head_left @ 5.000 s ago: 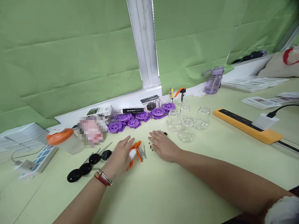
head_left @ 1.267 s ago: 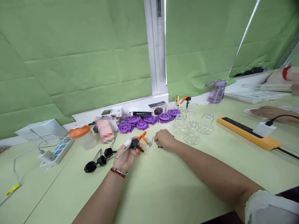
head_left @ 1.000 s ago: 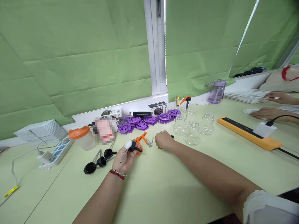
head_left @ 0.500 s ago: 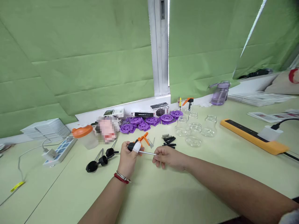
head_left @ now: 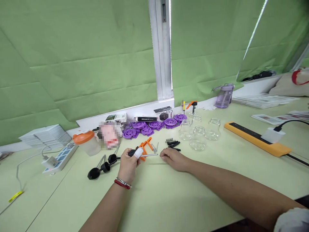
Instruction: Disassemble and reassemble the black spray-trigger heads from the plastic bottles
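Note:
My left hand (head_left: 127, 165) is closed around a black piece with a metal rod (head_left: 150, 155), the rod pointing right; a white wrap covers the thumb. My right hand (head_left: 175, 160) rests just past the rod's tip, fingers curled down, and what they hold, if anything, is hidden. Similar black pieces with metal rods (head_left: 93, 173) lie left of my left hand. Beyond the hands are orange handles (head_left: 149, 141), thin metal pins (head_left: 154, 148), small springs (head_left: 171, 140) and black plastic parts (head_left: 174, 144).
Several purple slotted discs (head_left: 170, 122) lie at the back beside small boxes (head_left: 143, 119). Clear glass jars (head_left: 213, 130) stand right of them. An orange power strip (head_left: 256, 138) lies at right, an orange-lidded cup (head_left: 89, 145) and a white power strip (head_left: 64, 158) at left.
My right hand has come away from the rod's tip and moved slightly up and right of it, its fingers curling under. My left hand keeps its hold, slightly further left.

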The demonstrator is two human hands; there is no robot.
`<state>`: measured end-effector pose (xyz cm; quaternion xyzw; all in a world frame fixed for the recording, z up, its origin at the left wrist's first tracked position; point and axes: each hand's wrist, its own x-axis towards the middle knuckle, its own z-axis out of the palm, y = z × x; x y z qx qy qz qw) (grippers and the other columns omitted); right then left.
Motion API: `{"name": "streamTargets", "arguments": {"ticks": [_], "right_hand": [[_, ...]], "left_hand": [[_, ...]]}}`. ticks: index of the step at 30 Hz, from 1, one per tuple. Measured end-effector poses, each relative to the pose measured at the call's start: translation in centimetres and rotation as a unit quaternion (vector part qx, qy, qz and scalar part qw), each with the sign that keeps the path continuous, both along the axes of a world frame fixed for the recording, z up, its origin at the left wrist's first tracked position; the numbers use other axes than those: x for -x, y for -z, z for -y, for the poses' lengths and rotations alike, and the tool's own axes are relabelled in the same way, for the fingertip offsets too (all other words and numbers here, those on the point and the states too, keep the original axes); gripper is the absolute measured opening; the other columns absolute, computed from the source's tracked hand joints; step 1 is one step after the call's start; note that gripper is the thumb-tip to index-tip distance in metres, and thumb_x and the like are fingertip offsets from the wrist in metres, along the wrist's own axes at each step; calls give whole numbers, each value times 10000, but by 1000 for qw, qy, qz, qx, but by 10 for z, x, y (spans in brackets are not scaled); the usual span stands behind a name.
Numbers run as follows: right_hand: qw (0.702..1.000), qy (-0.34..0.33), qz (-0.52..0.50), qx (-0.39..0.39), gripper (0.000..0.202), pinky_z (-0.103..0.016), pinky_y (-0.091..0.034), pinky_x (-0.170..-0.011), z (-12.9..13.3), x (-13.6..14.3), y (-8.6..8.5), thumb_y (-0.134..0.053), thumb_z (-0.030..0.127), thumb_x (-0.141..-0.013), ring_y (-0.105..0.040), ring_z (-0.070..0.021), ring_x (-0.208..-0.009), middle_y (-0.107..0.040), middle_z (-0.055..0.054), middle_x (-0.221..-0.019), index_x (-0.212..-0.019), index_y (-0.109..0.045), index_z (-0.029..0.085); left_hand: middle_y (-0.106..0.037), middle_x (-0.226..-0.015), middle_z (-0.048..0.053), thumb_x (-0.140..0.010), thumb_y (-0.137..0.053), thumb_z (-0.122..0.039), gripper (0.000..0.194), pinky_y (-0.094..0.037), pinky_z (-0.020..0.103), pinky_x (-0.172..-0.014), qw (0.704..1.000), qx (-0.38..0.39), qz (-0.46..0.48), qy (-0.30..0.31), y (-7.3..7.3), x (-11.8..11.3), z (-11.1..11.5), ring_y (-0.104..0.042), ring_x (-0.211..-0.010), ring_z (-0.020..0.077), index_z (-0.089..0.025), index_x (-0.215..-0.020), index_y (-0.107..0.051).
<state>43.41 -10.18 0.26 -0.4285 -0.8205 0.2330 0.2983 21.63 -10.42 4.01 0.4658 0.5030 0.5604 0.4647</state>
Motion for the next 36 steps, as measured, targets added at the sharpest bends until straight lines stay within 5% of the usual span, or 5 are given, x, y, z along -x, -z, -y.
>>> {"name": "streamTargets", "arguments": {"ticks": [8,12,19,26,36], "right_hand": [[999,-34,6,-30,136,-310,-398,-745,-9,-15,-2,-457,213,-851,-512,-179,-816,-598,-76,-878,-880,-581,166],[997,-10,-78,14,117,-290,-391,-688,-8,-13,2,-503,257,-832,-503,-154,-735,-581,-41,-788,-816,-580,170],[879,30,-379,289,245,-238,-360,-524,11,6,8,-583,396,-788,-464,-90,-536,-581,-10,-670,-786,-533,156],[862,25,-410,298,263,-243,-384,-519,15,17,9,-617,401,-766,-493,-96,-506,-581,5,-577,-776,-522,155],[868,28,-413,275,294,-233,-371,-486,15,17,9,-614,445,-750,-458,-89,-469,-526,40,-515,-788,-507,174]], "left_hand": [[-519,-428,-54,-589,-752,-370,394,-322,197,-386,997,34,36,59,2,2,0,-427,-379,76,-190,-668,-410],[-545,-471,-40,-572,-757,-369,377,-347,211,-417,996,49,37,69,3,3,0,-460,-407,85,-180,-636,-437],[-578,-542,-38,-580,-738,-393,406,-369,226,-514,997,71,-19,15,22,6,3,-538,-509,116,-191,-586,-385],[-558,-551,-44,-629,-691,-441,408,-390,243,-588,998,45,-39,-26,33,0,8,-579,-615,150,-202,-606,-361],[-636,-972,71,-657,-745,-297,463,-453,300,-835,972,122,88,181,8,0,24,-619,-892,169,-190,-1031,-495]]}}
